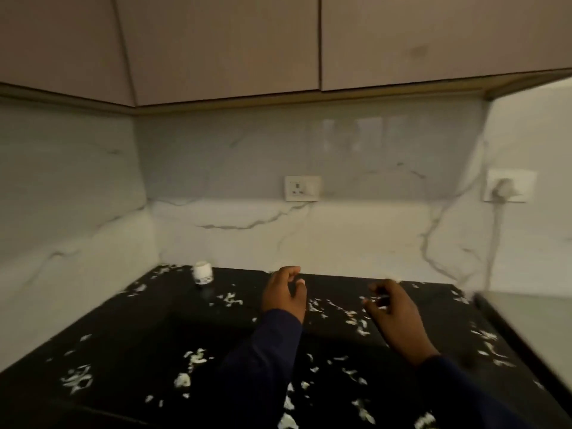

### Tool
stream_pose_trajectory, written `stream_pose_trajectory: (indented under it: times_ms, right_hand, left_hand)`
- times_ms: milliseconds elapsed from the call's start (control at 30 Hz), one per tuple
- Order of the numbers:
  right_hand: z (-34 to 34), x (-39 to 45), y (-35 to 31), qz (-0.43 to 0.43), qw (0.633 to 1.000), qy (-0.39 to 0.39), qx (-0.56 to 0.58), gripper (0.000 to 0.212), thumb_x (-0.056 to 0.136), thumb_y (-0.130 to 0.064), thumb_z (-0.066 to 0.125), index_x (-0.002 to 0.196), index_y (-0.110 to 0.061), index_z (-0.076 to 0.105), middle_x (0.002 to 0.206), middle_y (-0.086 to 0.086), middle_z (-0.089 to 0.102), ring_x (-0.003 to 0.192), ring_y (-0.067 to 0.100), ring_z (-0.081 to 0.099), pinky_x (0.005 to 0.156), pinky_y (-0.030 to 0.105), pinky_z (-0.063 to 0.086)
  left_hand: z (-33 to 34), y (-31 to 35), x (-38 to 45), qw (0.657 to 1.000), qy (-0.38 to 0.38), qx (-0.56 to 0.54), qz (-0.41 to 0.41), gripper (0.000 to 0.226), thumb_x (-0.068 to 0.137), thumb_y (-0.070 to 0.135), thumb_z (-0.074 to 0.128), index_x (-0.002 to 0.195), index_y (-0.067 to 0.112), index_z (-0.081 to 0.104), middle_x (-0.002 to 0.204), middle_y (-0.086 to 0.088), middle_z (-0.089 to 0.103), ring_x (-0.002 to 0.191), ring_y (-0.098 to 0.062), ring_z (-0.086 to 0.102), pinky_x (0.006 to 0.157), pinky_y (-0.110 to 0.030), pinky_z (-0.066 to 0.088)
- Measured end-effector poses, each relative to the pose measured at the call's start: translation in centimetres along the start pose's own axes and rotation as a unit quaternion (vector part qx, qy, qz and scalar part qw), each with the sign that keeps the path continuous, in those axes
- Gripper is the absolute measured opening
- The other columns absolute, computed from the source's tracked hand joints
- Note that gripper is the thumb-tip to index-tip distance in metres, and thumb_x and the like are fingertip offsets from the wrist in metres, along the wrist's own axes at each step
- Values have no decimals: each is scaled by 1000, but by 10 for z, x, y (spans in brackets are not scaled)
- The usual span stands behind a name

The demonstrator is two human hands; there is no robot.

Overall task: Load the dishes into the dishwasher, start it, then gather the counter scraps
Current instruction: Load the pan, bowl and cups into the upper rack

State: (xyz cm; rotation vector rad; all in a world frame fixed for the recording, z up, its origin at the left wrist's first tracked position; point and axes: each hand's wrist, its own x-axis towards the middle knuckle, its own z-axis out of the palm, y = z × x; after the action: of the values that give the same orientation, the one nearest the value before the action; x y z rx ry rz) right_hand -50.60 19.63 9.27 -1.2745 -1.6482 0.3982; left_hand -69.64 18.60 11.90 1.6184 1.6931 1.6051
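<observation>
Pale scraps (195, 357) lie scattered all over the black counter (130, 345). My left hand (284, 294) hovers over the back middle of the counter, fingers loosely curled, holding nothing I can see. My right hand (391, 308) hangs a little to its right above a patch of scraps (356, 318), fingers bent downward; the blur hides whether it pinches any scrap. Both arms wear dark blue sleeves.
A small white cup (203, 273) stands at the back left of the counter near the marble wall. Two wall sockets (302, 188) (509, 189) sit on the backsplash, the right one with a plug and cord. Upper cabinets (216, 48) hang overhead. A pale surface (532, 323) borders the counter's right edge.
</observation>
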Motion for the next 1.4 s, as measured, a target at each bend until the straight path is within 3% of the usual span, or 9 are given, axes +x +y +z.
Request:
stream_pose_trajectory:
  times_ms: [133, 367, 500, 733, 833, 933, 1200, 1400]
  right_hand:
    - [73, 24, -28, -9, 997, -75, -2, 25, 83, -13, 68, 100, -20, 51, 103, 6, 56, 85, 16, 57, 72, 22, 41]
    - [166, 60, -55, -2, 986, -163, 21, 30, 85, -17, 65, 108, -25, 47, 111, 0, 49, 92, 8, 54, 76, 18, 42]
    - [222, 83, -65, -17, 975, -219, 21, 34, 86, -19, 65, 114, -24, 46, 115, -5, 44, 88, 2, 51, 69, 10, 38]
    - [308, 137, -80, -22, 949, -315, -3, 47, 84, -26, 66, 122, -29, 38, 123, -5, 37, 96, 1, 46, 78, 9, 38]
    - [349, 168, -85, -11, 943, -332, -7, 63, 82, -27, 68, 134, -26, 32, 133, -2, 34, 113, 6, 43, 97, 18, 39]
    - [390, 199, -90, -28, 936, -350, -25, 71, 83, -24, 68, 139, -25, 26, 141, 1, 30, 126, 13, 39, 105, 22, 34]
    - [499, 267, -75, -29, 921, -377, -92, 91, 77, -31, 74, 146, -29, 15, 150, 10, 19, 136, 29, 30, 112, 37, 32]
    - [559, 284, -60, -25, 891, -430, -144, 102, 73, -40, 75, 148, -34, 6, 154, 12, 6, 140, 37, 18, 111, 43, 28]
  left_hand:
    - [-65, -43, 39, 997, 36, 31, -59, 26, 89, 13, 53, 116, 13, 57, 123, -5, 56, 111, -16, 55, 94, -29, 44]
    - [-132, -92, 80, 985, 72, 66, -142, 34, 89, 14, 55, 122, 16, 52, 131, -3, 50, 118, -16, 50, 99, -29, 43]
    - [-155, -118, 110, 978, 98, 94, -157, 38, 89, 15, 55, 126, 17, 49, 132, -1, 49, 120, -15, 49, 98, -25, 41]
    - [-173, -163, 174, 967, 125, 125, -184, 40, 89, 19, 54, 128, 21, 46, 133, 2, 49, 122, -12, 46, 103, -28, 37]
    - [-175, -185, 203, 967, 120, 135, -182, 40, 90, 21, 52, 129, 23, 44, 134, 4, 47, 123, -12, 44, 103, -29, 36]
    - [-178, -208, 233, 966, 112, 148, -178, 39, 91, 22, 50, 130, 23, 44, 134, 3, 47, 123, -12, 44, 102, -29, 37]
    - [-183, -264, 295, 961, 91, 203, -163, 36, 94, 25, 47, 129, 24, 42, 136, 3, 44, 126, -11, 42, 102, -25, 36]
    - [-179, -300, 317, 958, 92, 210, -171, 38, 93, 23, 47, 130, 24, 42, 137, 4, 44, 127, -11, 41, 102, -25, 36]
